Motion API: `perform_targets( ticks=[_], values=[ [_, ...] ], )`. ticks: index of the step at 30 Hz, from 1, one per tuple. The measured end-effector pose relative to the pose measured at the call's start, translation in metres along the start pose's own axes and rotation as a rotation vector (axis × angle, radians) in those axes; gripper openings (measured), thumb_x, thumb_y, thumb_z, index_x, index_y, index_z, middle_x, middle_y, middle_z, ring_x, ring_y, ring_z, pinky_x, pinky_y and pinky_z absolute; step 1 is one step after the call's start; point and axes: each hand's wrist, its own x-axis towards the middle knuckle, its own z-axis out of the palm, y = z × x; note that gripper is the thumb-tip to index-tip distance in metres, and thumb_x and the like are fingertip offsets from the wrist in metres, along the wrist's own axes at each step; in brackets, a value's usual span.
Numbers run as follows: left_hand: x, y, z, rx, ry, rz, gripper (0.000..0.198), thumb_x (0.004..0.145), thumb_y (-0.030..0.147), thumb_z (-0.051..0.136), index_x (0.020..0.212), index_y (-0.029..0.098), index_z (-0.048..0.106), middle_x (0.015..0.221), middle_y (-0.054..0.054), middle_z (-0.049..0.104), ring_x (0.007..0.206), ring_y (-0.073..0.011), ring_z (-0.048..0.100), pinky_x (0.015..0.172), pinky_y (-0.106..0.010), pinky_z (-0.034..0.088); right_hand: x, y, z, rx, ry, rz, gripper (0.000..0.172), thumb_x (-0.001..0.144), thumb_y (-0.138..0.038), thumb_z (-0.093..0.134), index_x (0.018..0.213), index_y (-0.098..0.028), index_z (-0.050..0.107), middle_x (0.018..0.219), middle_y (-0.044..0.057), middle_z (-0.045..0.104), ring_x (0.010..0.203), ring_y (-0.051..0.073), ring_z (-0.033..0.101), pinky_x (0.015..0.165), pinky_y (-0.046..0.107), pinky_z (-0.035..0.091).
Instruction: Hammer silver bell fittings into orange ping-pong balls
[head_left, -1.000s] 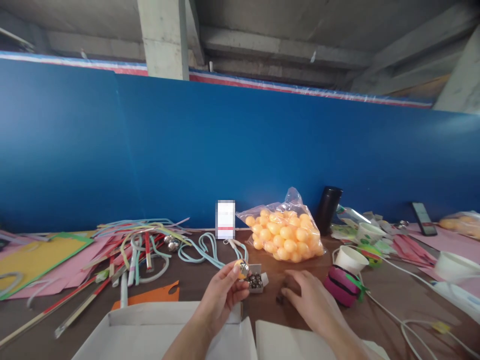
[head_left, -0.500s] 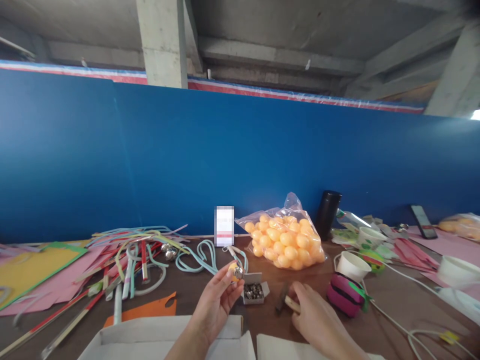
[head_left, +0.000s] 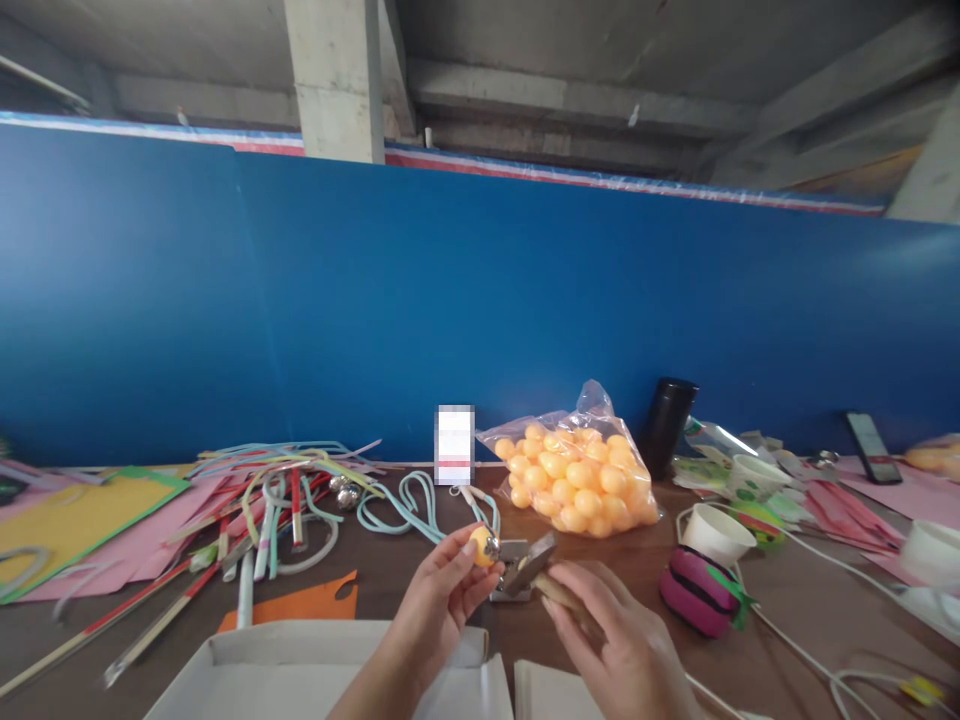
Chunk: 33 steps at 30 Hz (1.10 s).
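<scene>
My left hand [head_left: 439,600] pinches a small orange ball [head_left: 481,546] with a metal piece on its right side, held above the brown table. My right hand [head_left: 600,625] grips a small hammer [head_left: 534,565] by its wooden handle, the metal head raised close to the ball. Just behind the hammer head sits a small open box of metal tacks [head_left: 510,575], mostly hidden. A clear bag of orange balls [head_left: 574,480] lies beyond, against the blue wall.
An open white cardboard box [head_left: 300,665] lies at the near edge. Coloured strips, paper sheets and pale blue cords [head_left: 397,500] cover the left side. A pink pouch [head_left: 694,595], paper cups [head_left: 712,530], a black tumbler [head_left: 669,425] and white cables lie to the right.
My right hand picked up the hammer from the table and lifted its head toward the ball. My left hand kept holding the ball in roughly the same place.
</scene>
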Motion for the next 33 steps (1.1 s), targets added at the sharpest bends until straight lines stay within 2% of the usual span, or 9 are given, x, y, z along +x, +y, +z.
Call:
perform_targets(
  ticks=[5,10,16,21,27,33],
  values=[
    [-0.004,-0.003,0.003,0.022,-0.027,-0.004,0.028,0.078,0.026,0.068,0.104,0.016,0.063,0.095,-0.008,0.07,0.074,-0.0116,0.067,0.07,-0.021,0.054,0.0,-0.014,0.002,-0.003,0.124,-0.044,0.028,0.086,-0.017,0.054,0.112,-0.026,0.06,0.096,0.008,0.072,0.084,0.021,0.069,0.072,0.028,0.055],
    [-0.011,-0.003,0.008,0.049,-0.04,-0.005,0.03,0.077,0.028,0.069,0.102,0.015,0.061,0.092,-0.01,0.07,0.08,-0.016,0.069,0.075,-0.024,0.054,0.0,-0.011,0.004,-0.055,0.26,-0.168,0.029,0.086,-0.013,0.056,0.114,-0.02,0.061,0.097,0.009,0.07,0.086,0.02,0.067,0.075,0.029,0.054],
    [-0.016,-0.002,0.012,0.066,-0.067,-0.006,0.027,0.077,0.028,0.07,0.098,0.013,0.061,0.093,-0.009,0.069,0.078,-0.0164,0.069,0.074,-0.024,0.055,0.0,-0.009,0.007,-0.125,0.187,-0.147,0.029,0.088,-0.015,0.054,0.115,-0.02,0.062,0.096,0.008,0.07,0.084,0.019,0.068,0.073,0.028,0.054],
    [-0.016,-0.003,0.012,0.067,-0.018,-0.003,0.027,0.076,0.027,0.071,0.096,0.013,0.06,0.087,-0.009,0.069,0.076,-0.0159,0.068,0.07,-0.022,0.055,0.0,-0.008,0.009,-0.113,0.23,-0.15,0.028,0.088,-0.015,0.056,0.114,-0.019,0.063,0.095,0.009,0.069,0.083,0.019,0.067,0.072,0.028,0.054],
    [-0.014,-0.004,0.013,0.079,-0.015,-0.001,0.025,0.077,0.027,0.07,0.095,0.013,0.06,0.088,-0.009,0.069,0.074,-0.0146,0.068,0.069,-0.021,0.055,-0.001,-0.011,0.01,-0.086,0.192,-0.184,0.031,0.087,-0.01,0.056,0.115,-0.021,0.063,0.095,0.008,0.07,0.086,0.018,0.066,0.075,0.029,0.053],
    [-0.015,-0.004,0.014,0.049,-0.001,-0.011,0.023,0.076,0.025,0.071,0.093,0.013,0.061,0.088,-0.009,0.069,0.073,-0.0143,0.068,0.069,-0.021,0.055,0.0,-0.011,0.01,-0.068,0.157,-0.137,0.03,0.087,-0.013,0.055,0.115,-0.023,0.063,0.094,0.006,0.069,0.083,0.017,0.066,0.072,0.028,0.053]
  ],
)
